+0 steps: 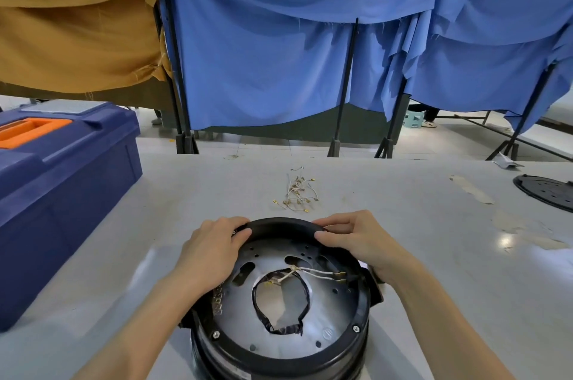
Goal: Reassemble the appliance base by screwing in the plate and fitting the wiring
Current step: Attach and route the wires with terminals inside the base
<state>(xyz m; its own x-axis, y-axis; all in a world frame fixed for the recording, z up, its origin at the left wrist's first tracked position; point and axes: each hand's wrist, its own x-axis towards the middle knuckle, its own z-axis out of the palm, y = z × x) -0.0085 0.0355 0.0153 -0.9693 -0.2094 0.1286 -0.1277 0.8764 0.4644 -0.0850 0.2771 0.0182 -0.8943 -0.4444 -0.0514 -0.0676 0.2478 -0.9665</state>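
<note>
A round black appliance base (280,302) sits upside down on the grey table (434,255), close to the person. The left hand (214,251) and right hand (356,238) each grip its far rim, fingers (333,221) curled over the outside edge and thumbs inside. The metal plate (322,308) lies within the rim, short white wires (313,271) across its central hole. Loose wiring (297,192) lies just beyond both hands, roughly midway, slightly nearer the right.

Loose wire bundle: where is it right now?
Head view: loose wire bundle lies on the table, centre, just beyond the appliance base, between both hands.
</note>
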